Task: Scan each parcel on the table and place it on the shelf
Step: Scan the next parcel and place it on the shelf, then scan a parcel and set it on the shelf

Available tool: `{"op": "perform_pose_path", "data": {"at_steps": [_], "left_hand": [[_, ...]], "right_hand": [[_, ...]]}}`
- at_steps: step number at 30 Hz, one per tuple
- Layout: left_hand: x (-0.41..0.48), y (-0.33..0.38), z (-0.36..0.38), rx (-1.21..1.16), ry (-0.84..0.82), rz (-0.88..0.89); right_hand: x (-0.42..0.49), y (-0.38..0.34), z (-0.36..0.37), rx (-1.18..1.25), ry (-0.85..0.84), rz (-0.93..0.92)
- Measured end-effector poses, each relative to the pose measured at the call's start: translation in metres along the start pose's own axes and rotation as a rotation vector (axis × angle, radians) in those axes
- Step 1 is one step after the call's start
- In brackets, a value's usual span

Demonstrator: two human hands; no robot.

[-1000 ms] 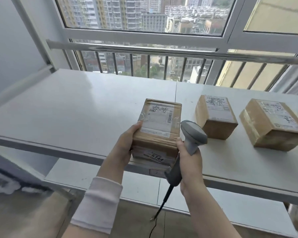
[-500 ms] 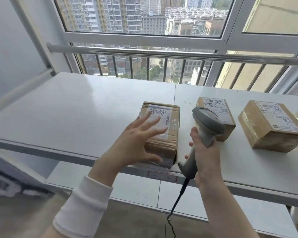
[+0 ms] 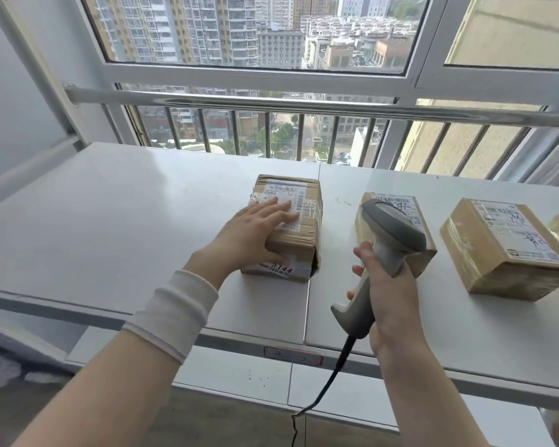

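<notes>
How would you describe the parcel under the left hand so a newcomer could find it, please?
On the white shelf below the barred window, brown parcels stand in a row. It is the leftmost parcel, by the panel seam. Unlike its neighbours, it has the left hand flat on top and a front sticker ending 144.

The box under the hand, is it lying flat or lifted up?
Lying flat. The box sits on the white shelf, label facing up, left hand resting flat on top.

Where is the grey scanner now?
Right of centre in the head view: the right hand grips the scanner over the white surface, in front of the second parcel from the left.
</notes>
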State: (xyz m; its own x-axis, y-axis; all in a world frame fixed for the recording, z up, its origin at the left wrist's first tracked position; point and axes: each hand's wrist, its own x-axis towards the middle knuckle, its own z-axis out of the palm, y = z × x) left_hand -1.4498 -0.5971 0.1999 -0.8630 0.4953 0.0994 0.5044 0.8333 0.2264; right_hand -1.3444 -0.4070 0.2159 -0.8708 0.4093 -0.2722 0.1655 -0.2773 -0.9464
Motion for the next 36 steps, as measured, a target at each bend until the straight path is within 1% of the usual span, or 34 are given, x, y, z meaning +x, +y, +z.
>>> {"op": "perform_pose_path", "data": {"at_steps": [11, 15, 16, 17, 20, 21, 23, 25, 27, 29, 32, 36], "left_hand": [[0.021, -0.010, 0.002, 0.019, -0.009, -0.022], [0.018, -0.007, -0.005, -0.010, -0.072, -0.010], [0.017, -0.002, -0.009, -0.057, -0.057, -0.006], [0.015, 0.007, -0.012, -0.132, 0.002, 0.006], [0.007, 0.050, -0.015, -0.502, 0.281, -0.012], [0.002, 0.068, -0.011, -0.641, 0.333, -0.028], [-0.007, 0.109, 0.002, -0.892, 0.367, -0.012], [-0.017, 0.150, 0.020, -1.071, 0.344, -0.009], [-0.027, 0.192, 0.039, -1.162, 0.271, -0.046], [-0.040, 0.239, 0.058, -1.233, 0.160, -0.068], [-0.069, 0.320, 0.079, -1.352, -0.014, -0.096], [-0.129, 0.429, 0.108, -1.427, -0.214, -0.055]], "right_hand": [[0.009, -0.003, -0.002, 0.002, -0.043, 0.006], [0.000, -0.006, -0.013, 0.045, -0.075, 0.007], [-0.004, -0.007, -0.016, 0.057, -0.077, 0.012], [-0.007, -0.007, -0.021, 0.064, -0.078, 0.017], [-0.020, -0.003, -0.041, 0.076, -0.068, 0.021], [-0.025, -0.001, -0.050, 0.091, -0.066, 0.022], [-0.038, 0.001, -0.070, 0.127, -0.060, 0.015], [-0.056, 0.002, -0.097, 0.154, -0.037, -0.006], [-0.080, 0.003, -0.130, 0.147, 0.009, -0.031], [-0.107, 0.005, -0.167, 0.126, 0.085, -0.042], [-0.152, 0.011, -0.225, 0.214, 0.234, -0.086], [-0.223, 0.022, -0.312, 0.325, 0.392, -0.147]]}}
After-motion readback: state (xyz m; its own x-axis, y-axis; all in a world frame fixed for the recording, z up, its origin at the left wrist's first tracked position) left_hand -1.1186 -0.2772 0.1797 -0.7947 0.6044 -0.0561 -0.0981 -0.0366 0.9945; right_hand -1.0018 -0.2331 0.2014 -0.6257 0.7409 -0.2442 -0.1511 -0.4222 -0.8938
